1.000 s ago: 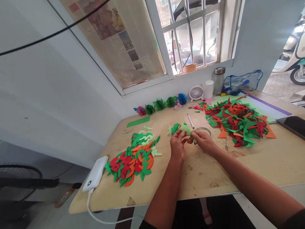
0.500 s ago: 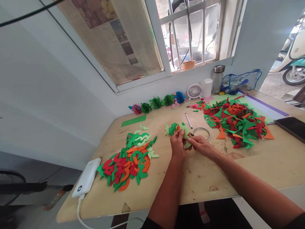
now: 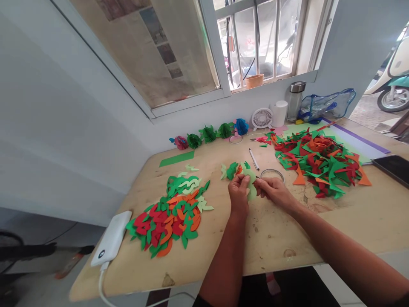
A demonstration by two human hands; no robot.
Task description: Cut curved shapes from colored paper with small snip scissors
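in the head view, the left hand [image 3: 238,194] pinches a pale green paper piece [image 3: 252,187] between thumb and fingers, above the table [image 3: 223,251]. the right hand [image 3: 273,192] is at the paper's right edge, fingers curled in; a small dark tip [image 3: 257,177] shows by its fingertips, but i can't tell what it is or how firmly it is held. just beyond the grip lie green cut-outs [image 3: 231,170], a ring [image 3: 272,171] and a white pen [image 3: 254,159]. left of the grip is a heap of cut shapes [image 3: 172,221]; right of it, a larger heap of scraps [image 3: 322,164].

the paper looks thin, so a hard pinch could crease it, and the hands pulling against each other could tear it. if the dark tip is sharp, a slip might nick the paper or a left fingertip. a sideways sweep of the right hand could knock the ring or pen, or drag the nearby green cut-outs out of place.

no brand or label can be read: the power bank [image 3: 111,238], well left of the grip, shows only a round dark mark, and the prints on the window panel [image 3: 156,30] are too blurred.
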